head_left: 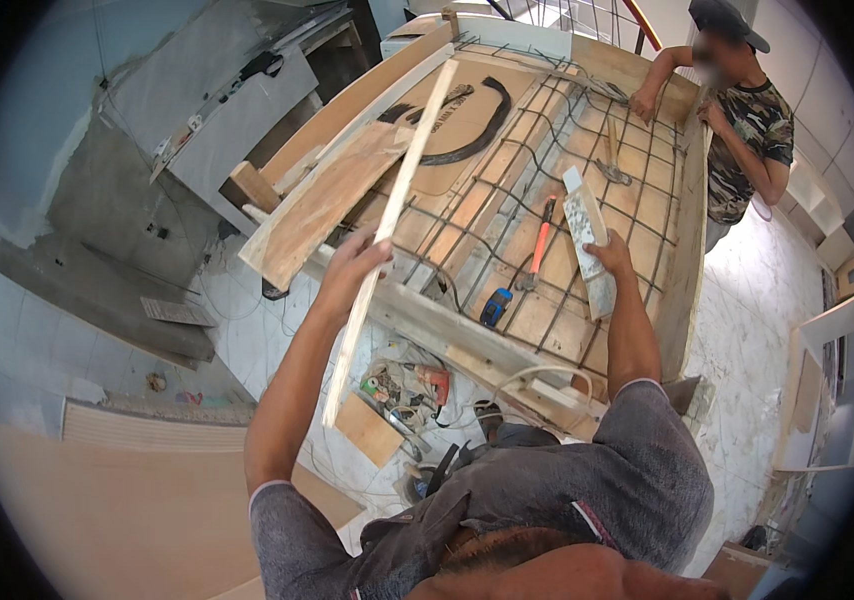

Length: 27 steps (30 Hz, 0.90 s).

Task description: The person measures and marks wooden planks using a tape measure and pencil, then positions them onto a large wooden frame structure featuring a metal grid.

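Note:
My left hand point(349, 270) is closed around a long, thin pale wood strip point(402, 185), which slants from below the hand up over the wooden form. In my right hand point(609, 254) is a short board point(588, 225) with a whitish, mottled face, tilted above the rebar grid point(652, 215). Close to the board, on the form's floor, lie a hammer with an orange handle point(542, 240) and a blue tape measure point(495, 307). Farther back rests a claw hammer with a wooden handle point(614, 168).
A wide plywood piece point(332, 205) leans across the form's left side. Black tubing point(492, 125) lies on cardboard. Another person point(747, 130) leans on the far right side. A red power tool point(434, 383) and cables lie on the floor below.

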Tool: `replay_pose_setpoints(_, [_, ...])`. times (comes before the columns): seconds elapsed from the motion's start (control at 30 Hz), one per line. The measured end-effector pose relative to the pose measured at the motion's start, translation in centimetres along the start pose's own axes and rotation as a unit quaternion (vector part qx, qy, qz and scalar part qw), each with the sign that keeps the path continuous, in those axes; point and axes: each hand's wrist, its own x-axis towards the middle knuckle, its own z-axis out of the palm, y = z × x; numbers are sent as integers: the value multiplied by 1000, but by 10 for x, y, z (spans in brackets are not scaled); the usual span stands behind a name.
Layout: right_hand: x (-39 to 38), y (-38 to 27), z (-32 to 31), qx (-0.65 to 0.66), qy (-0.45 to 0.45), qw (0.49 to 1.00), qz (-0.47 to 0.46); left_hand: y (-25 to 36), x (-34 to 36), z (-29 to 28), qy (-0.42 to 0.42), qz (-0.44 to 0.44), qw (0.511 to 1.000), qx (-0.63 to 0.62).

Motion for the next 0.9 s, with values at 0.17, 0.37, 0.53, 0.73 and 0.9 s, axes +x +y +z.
replay_pose_setpoints(0.17, [-10, -10, -7, 32, 2, 999, 30, 4, 147, 35, -61, 0, 998, 0])
replay_pose_setpoints(0.37, [-14, -15, -9, 32, 3, 999, 40, -16, 282, 86, -86, 27, 994, 69])
replay_pose_setpoints(0.53, [-11, -18, -6, 69, -10, 997, 21, -43, 358, 104, -92, 23, 994, 63])
replay_pose_setpoints(0.73, [-14, -24, -7, 72, 4, 997, 20, -89, 419, 130, -89, 18, 996, 13])
replay_pose_setpoints(0.9, [-16, -40, -13, 48, 10, 998, 31, -110, 460, 139, -75, 20, 994, 79])
